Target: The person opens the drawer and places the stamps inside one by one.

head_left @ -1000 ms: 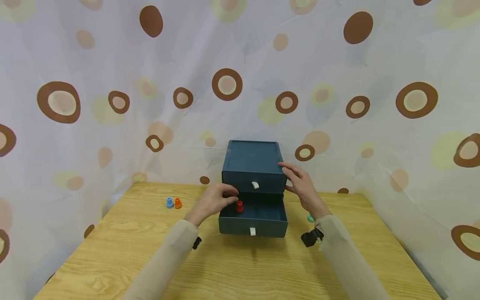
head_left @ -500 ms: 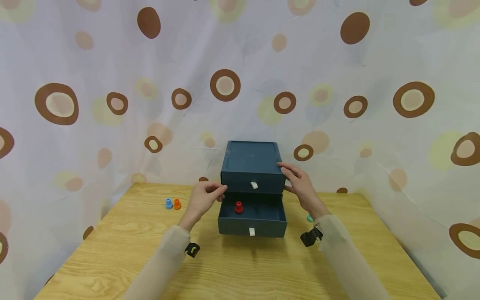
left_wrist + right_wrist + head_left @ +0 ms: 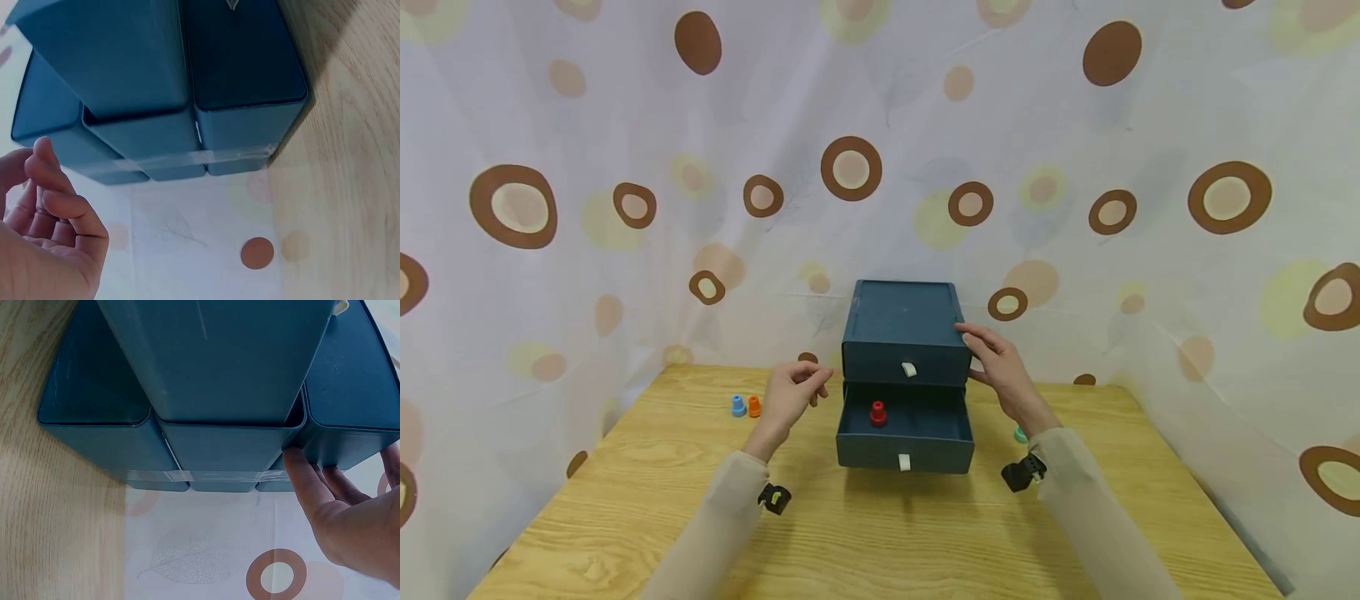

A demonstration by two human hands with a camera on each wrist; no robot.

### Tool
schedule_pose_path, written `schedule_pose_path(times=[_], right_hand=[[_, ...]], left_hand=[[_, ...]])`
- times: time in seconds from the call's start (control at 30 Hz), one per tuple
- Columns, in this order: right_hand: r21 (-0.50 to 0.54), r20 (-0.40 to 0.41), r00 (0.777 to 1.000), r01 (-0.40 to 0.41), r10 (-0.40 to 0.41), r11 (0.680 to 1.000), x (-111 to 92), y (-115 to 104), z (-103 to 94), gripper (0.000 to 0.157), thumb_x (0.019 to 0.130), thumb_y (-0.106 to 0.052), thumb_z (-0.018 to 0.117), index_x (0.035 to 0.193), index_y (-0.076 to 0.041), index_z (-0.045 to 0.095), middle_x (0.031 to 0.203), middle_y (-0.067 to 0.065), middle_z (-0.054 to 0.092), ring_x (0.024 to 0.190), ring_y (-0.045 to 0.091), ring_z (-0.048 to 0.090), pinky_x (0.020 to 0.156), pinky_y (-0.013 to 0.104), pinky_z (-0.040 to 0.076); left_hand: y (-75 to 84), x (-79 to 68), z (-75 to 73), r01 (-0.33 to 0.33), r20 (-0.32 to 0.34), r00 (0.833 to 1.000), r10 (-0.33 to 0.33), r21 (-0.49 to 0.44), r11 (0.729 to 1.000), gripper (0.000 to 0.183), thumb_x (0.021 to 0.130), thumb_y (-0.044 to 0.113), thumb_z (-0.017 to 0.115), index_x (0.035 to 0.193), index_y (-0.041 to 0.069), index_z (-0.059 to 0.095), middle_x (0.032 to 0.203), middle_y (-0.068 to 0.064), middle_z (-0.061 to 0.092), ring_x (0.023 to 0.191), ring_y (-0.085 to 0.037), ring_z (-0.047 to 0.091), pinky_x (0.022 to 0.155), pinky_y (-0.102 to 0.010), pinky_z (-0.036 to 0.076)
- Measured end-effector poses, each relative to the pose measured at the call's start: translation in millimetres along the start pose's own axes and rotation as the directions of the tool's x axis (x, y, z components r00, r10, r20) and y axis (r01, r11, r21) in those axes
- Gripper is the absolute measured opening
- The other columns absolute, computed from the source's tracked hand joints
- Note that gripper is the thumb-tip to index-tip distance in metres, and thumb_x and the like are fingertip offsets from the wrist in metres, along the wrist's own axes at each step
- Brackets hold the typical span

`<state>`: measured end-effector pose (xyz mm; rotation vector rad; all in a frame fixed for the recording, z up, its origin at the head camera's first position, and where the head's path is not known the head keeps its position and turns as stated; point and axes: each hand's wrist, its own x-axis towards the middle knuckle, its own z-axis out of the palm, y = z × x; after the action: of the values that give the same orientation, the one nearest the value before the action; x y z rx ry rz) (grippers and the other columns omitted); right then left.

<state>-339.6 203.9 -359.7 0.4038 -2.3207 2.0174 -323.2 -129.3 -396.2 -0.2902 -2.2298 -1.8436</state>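
Observation:
A dark blue drawer cabinet point(image 3: 906, 313) stands at the back of the table, its upper drawer closed. Below that, a drawer point(image 3: 868, 453) is pulled out, with a small red stepped, cone-shaped plastic piece point(image 3: 877, 415) upright in its left part. Left of the cabinet, my left hand point(image 3: 784, 406) is in the air, fingers loosely curled around nothing; the left wrist view shows its bare fingertips point(image 3: 55, 203). My right hand point(image 3: 1007, 381) rests against the cabinet's right side, one finger at the top edge. The right wrist view shows extended fingers point(image 3: 306, 481) touching the side wall.
A blue piece point(image 3: 739, 407) and an orange piece point(image 3: 755, 407) of similar shape stand on the wooden table point(image 3: 647, 500) at the left. A green piece point(image 3: 1020, 435) is partly hidden behind my right forearm. A patterned curtain point(image 3: 775, 108) hangs behind and beside the table.
My left hand has withdrawn from the red piece in the drawer, moving left past the cabinet's side. The red piece stays in the drawer. My right hand has kept its place.

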Motion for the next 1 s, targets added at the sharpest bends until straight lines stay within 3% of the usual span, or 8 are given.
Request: schedule_pose_path(times=[0.13, 0.3, 0.5, 0.7, 1.0], right_hand=[[0.000, -0.003, 1.000, 0.000, 0.000, 1.000, -0.2, -0.3, 0.4, 0.050, 0.105, -0.038, 0.045, 0.148, -0.012, 0.044, 0.161, 0.009, 0.026, 0.148, 0.034, 0.025, 0.110, 0.060, 0.035], [-0.003, -0.001, 1.000, -0.006, 0.006, 1.000, 0.8, 1.0, 0.6, 0.051, 0.105, -0.038, 0.045, 0.148, -0.012, 0.044, 0.161, 0.009, 0.026, 0.148, 0.034, 0.025, 0.110, 0.060, 0.035], [-0.001, -0.006, 1.000, 0.001, -0.001, 1.000, 0.4, 3.0, 0.2, 0.052, 0.103, -0.041, 0.047, 0.148, -0.014, 0.045, 0.161, 0.009, 0.026, 0.148, 0.034, 0.025, 0.110, 0.060, 0.035], [-0.016, -0.004, 1.000, -0.007, 0.007, 1.000, -1.2, 3.3, -1.3, 0.052, 0.103, -0.041, 0.046, 0.148, -0.015, 0.045, 0.161, 0.008, 0.027, 0.148, 0.033, 0.026, 0.109, 0.059, 0.037], [-0.003, 0.003, 1.000, 0.003, -0.003, 1.000, 0.3, 2.4, -0.9, 0.052, 0.103, -0.041, 0.047, 0.148, -0.013, 0.044, 0.161, 0.009, 0.027, 0.148, 0.034, 0.026, 0.109, 0.060, 0.037]], left_hand=[[-7.3, 2.7, -7.9, 0.048, -0.009, 0.999, -0.048, -0.059, 0.997, 0.024, 0.093, 0.022, 0.069, 0.093, -0.002, 0.071, 0.062, 0.000, 0.063, 0.050, -0.010, 0.049, 0.051, -0.020, 0.042], [-16.4, 5.2, -21.6, 0.099, -0.021, 0.995, -0.101, -0.078, 0.992, 0.024, 0.093, 0.027, 0.069, 0.090, 0.003, 0.071, 0.063, 0.002, 0.064, 0.051, -0.010, 0.051, 0.049, -0.019, 0.039], [-26.3, 6.5, -38.2, 0.093, -0.080, 0.992, -0.099, -0.075, 0.993, 0.023, 0.094, 0.027, 0.069, 0.094, 0.005, 0.073, 0.064, 0.003, 0.065, 0.054, -0.012, 0.056, 0.050, -0.020, 0.042], [-39.7, 3.3, -50.2, 0.123, -0.067, 0.990, -0.127, -0.055, 0.991, 0.024, 0.095, 0.024, 0.067, 0.099, 0.001, 0.071, 0.066, 0.001, 0.066, 0.055, -0.012, 0.055, 0.049, -0.019, 0.041], [-51.5, -2.5, -71.3, 0.138, -0.110, 0.983, -0.150, -0.109, 0.984, 0.028, 0.094, 0.028, 0.068, 0.102, 0.001, 0.071, 0.070, 0.001, 0.067, 0.056, -0.010, 0.057, 0.052, -0.020, 0.046]])
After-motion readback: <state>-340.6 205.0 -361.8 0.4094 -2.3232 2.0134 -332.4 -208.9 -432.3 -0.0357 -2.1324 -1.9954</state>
